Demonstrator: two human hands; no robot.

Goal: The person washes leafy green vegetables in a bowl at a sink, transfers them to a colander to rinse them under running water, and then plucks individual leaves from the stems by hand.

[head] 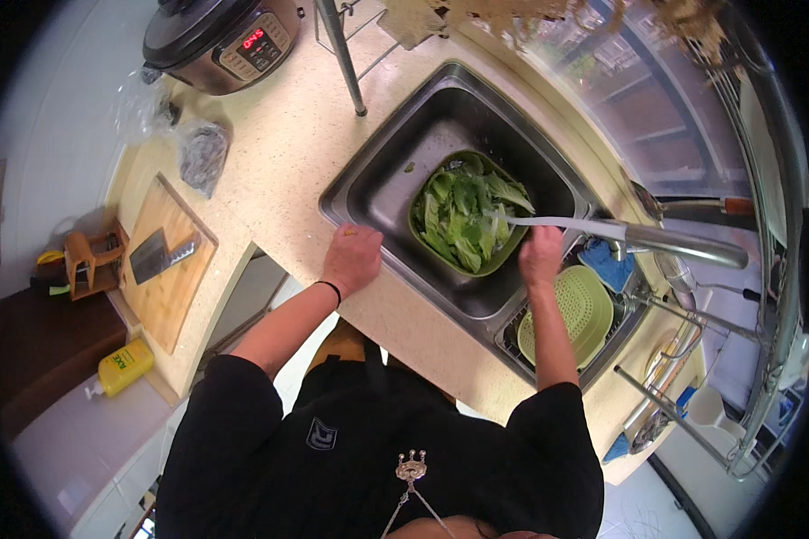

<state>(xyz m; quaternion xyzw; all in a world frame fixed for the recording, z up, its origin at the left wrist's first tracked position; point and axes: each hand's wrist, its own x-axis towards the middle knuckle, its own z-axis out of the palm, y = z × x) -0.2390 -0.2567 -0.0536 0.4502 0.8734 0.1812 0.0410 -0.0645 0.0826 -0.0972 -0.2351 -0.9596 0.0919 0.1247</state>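
A green plastic basin (416, 239) stands in the steel sink (389, 175), filled with leafy green vegetables (468, 202) and some water. A stream of water from the metal faucet (681, 244) runs onto the leaves. At the basin's right side is my right hand (541, 256), closed at its rim, with the fingertips partly hidden. My left hand (354, 255) rests as a loose fist on the sink's front left edge, by the countertop (290, 202), with nothing visible in it. A light green colander (566, 313) lies in the smaller bowl beside my right forearm.
A cleaver (150, 257) lies on a wooden cutting board (175, 290) at left. Behind are plastic bags (203, 155) and an electric pressure cooker (222, 47). A metal rack leg (342, 60) stands behind the sink. A blue cloth (607, 263) hangs near the faucet; a yellow bottle (125, 367) sits far left.
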